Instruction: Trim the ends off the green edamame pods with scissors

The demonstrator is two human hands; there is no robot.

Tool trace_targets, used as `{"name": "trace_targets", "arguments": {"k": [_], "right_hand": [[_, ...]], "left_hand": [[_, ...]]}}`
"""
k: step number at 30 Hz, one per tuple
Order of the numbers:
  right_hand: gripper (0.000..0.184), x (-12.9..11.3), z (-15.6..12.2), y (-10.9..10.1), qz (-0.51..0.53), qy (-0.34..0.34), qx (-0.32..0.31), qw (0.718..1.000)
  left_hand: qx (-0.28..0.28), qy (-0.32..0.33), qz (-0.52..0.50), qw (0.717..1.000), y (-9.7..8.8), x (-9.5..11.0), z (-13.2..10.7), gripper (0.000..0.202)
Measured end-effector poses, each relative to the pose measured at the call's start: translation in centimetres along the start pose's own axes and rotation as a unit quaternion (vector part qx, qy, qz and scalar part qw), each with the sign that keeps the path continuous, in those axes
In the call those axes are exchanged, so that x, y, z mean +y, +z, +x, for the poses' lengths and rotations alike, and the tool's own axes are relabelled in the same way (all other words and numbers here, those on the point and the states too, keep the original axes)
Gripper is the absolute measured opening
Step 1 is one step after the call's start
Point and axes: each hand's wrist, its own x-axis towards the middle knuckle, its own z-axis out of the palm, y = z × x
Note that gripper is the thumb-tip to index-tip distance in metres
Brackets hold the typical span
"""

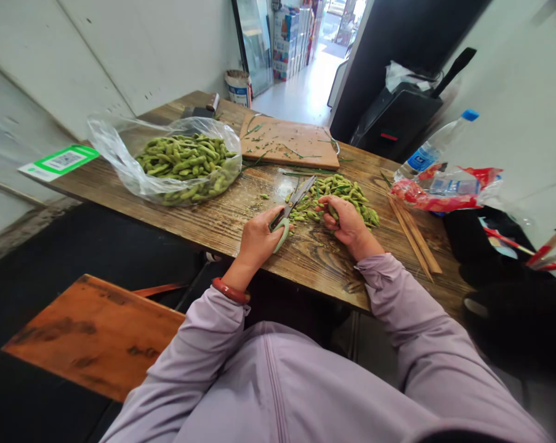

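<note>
My left hand [258, 239] is closed round the pale green handles of a pair of scissors [298, 198], whose blades point away from me over the table. Close to the blades, my right hand [345, 223] pinches a green soybean pod [333, 213]; its fingers hide whether there is more than one. Beneath and behind both hands spreads a loose pile of soybean pods [351, 191], with small trimmings around it. To the left, a clear plastic bag [120, 166] stands wide, full of more pods [185, 157].
A wooden cutting board [289, 146] with green scraps lies at the back, a cleaver [204, 109] beside it. Wooden sticks [414, 237], a plastic bottle [432, 147] and red packaging [444, 191] occupy the right. An orange-brown wooden stool [93, 332] stands below the wooden table [222, 227].
</note>
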Motion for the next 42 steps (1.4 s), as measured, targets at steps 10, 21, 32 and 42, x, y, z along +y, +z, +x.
{"name": "trace_targets", "arguments": {"k": [10, 21, 32, 42], "right_hand": [[0.057, 0.6, 0.0, -0.1, -0.048, -0.037, -0.013, 0.998], [0.053, 0.0, -0.7, 0.7, -0.075, -0.078, 0.015, 0.994], [0.048, 0.7, -0.5, 0.7, -0.085, -0.093, -0.009, 0.992], [0.05, 0.7, -0.7, 1.0, -0.103, -0.09, -0.018, 0.99]], "left_hand": [[-0.007, 0.004, -0.026, 1.0, 0.1, 0.0, 0.0, 0.045], [-0.064, 0.041, -0.026, 0.997, 0.1, 0.2, -0.1, 0.057], [-0.065, 0.057, -0.027, 0.996, 0.0, 0.1, -0.2, 0.057], [-0.08, 0.075, 0.005, 0.994, 0.1, 0.1, -0.2, 0.053]]}}
